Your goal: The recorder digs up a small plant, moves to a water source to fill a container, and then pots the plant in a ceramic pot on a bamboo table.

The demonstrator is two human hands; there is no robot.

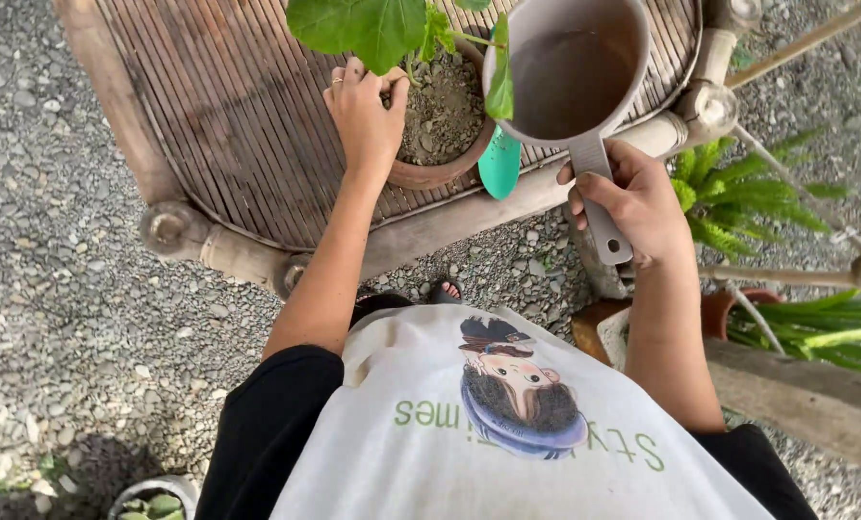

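The person wears a white T-shirt (469, 433) with black sleeves, printed with a cartoon figure and green lettering. A ring sits on one finger of the left hand (365, 114). Both forearms are bare, the right hand (632, 202) unadorned.

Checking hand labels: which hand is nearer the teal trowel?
Right. The right hand grips the grey dipper's handle just beside the teal trowel; the left hand rests on the clay pot's far rim.

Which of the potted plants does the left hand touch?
The left hand rests on the rim of the brown pot on the bamboo table. The other pots stand on the gravel.
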